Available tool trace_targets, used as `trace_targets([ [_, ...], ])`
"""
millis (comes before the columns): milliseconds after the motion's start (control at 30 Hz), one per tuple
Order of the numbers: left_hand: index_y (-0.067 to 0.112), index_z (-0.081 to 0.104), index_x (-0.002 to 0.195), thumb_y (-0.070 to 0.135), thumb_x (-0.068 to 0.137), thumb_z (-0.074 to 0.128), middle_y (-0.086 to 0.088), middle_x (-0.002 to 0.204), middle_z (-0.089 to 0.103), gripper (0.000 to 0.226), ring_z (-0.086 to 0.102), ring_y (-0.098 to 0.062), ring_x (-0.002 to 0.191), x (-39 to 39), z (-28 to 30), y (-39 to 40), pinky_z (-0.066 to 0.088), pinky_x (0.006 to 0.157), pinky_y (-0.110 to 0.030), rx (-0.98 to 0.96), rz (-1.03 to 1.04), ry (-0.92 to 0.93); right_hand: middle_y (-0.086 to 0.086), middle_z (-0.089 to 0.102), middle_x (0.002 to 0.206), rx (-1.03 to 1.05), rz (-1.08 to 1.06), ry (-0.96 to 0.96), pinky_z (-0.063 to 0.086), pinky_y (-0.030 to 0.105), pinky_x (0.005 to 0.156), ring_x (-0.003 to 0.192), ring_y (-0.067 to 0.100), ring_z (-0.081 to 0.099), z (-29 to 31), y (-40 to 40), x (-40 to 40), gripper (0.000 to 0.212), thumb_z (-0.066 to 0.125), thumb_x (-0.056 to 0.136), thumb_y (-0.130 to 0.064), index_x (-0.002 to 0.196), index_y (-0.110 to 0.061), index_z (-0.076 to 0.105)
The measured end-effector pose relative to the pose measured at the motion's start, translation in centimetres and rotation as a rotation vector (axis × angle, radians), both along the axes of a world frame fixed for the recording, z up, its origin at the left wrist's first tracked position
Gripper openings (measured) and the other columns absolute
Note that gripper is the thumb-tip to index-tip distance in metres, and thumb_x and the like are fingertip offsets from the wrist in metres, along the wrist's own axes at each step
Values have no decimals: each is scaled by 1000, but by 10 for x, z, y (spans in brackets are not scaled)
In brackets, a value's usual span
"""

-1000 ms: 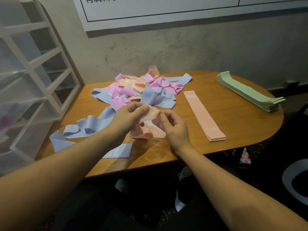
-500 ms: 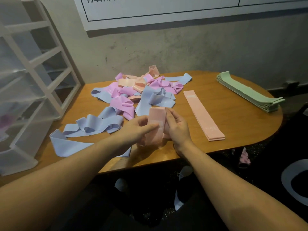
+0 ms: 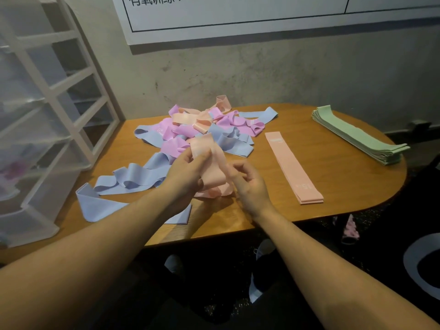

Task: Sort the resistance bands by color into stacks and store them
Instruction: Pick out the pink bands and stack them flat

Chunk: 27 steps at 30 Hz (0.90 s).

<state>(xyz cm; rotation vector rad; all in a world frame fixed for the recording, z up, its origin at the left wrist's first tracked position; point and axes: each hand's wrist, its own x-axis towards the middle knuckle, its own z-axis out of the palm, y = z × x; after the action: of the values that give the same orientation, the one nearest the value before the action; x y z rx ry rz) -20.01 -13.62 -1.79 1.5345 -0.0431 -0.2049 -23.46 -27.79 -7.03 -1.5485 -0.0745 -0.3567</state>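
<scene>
While pinched upright in the left hand (image 3: pixel 188 172) fingers above the desk (image 3: pixel 333 177), peach resistance band (image 3: pixel 209 160) droops soft and light; right hand (image 3: pixel 250 184) fingers curled against its lower fold. Best taken flat at both ends. Peach stack (image 3: pixel 294 167) well right of fingers.

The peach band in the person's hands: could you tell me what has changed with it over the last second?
The left hand now grips the peach band and has raised its end upright; the right hand has loosened beside it. The peach stack, green stack and mixed pile stayed put.
</scene>
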Motion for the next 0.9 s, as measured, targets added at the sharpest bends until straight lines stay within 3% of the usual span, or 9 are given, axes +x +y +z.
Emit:
trace_targets([
  [133, 19, 57, 132, 32, 102, 58, -8, 121, 66, 33, 67, -28, 108, -3, 10, 5, 59, 73, -34, -23, -5, -84, 3, 66, 112, -41, 54, 47, 57, 55, 89, 109, 28, 62, 1, 6, -2, 45, 67, 73, -62, 100, -26, 70],
  [233, 21, 54, 135, 33, 100, 60, -5, 122, 65, 38, 67, -25, 107, -4, 19, 9, 61, 75, -35, 3, 3, -121, -1, 68, 111, -84, 115, 37, 54, 40, 91, 110, 20, 61, 4, 9, -3, 38, 68, 76, -57, 97, -26, 72],
  [400, 30, 58, 123, 38, 98, 63, 1, 116, 69, 28, 69, -23, 105, -4, 31, 20, 63, 78, -43, 102, 70, -235, 1, 70, 101, -95, 135, 8, 50, 25, 82, 95, 10, 63, 15, 10, -4, 19, 66, 92, -29, 101, -13, 70],
  [467, 29, 58, 124, 37, 98, 62, 4, 113, 68, 27, 68, -18, 102, -5, 36, 23, 60, 71, -29, 146, 95, -291, -2, 67, 95, -71, 143, 5, 49, 21, 77, 88, 5, 60, 24, 10, -4, 5, 62, 99, -15, 99, -13, 66],
  [533, 24, 59, 126, 30, 101, 59, 5, 112, 67, 26, 66, -12, 100, -6, 41, 25, 53, 65, -17, 158, 109, -329, 2, 65, 93, -56, 149, -9, 50, 21, 73, 84, 7, 60, 33, 10, -3, 7, 59, 100, -10, 99, -14, 65],
  [633, 29, 62, 109, 24, 103, 54, 11, 103, 66, 10, 63, -3, 95, -9, 52, 27, 54, 72, -19, 172, 128, -361, 11, 68, 100, -75, 146, -25, 54, 28, 76, 92, 23, 64, 44, 12, -2, 8, 60, 100, -14, 105, -15, 67],
  [700, 28, 61, 101, 26, 103, 54, 8, 102, 67, 8, 64, -7, 94, -10, 62, 26, 58, 77, -24, 146, 134, -365, 20, 66, 105, -70, 148, -6, 55, 37, 78, 95, 30, 64, 50, 13, -1, 8, 62, 100, -18, 106, -19, 67],
  [800, 31, 63, 103, 25, 103, 51, 3, 101, 69, 14, 67, -13, 92, -14, 75, 22, 60, 66, -27, 61, 107, -313, 23, 64, 107, -48, 152, 38, 54, 35, 77, 88, 23, 63, 59, 15, -2, 7, 63, 100, -24, 105, -23, 67],
  [900, 36, 61, 98, 27, 104, 47, 3, 101, 66, 17, 65, -13, 88, -17, 85, 18, 58, 65, -28, 39, 110, -301, 10, 70, 97, -29, 163, 74, 56, 34, 77, 87, 19, 66, 67, 16, -4, 8, 64, 98, -29, 101, -23, 69],
])
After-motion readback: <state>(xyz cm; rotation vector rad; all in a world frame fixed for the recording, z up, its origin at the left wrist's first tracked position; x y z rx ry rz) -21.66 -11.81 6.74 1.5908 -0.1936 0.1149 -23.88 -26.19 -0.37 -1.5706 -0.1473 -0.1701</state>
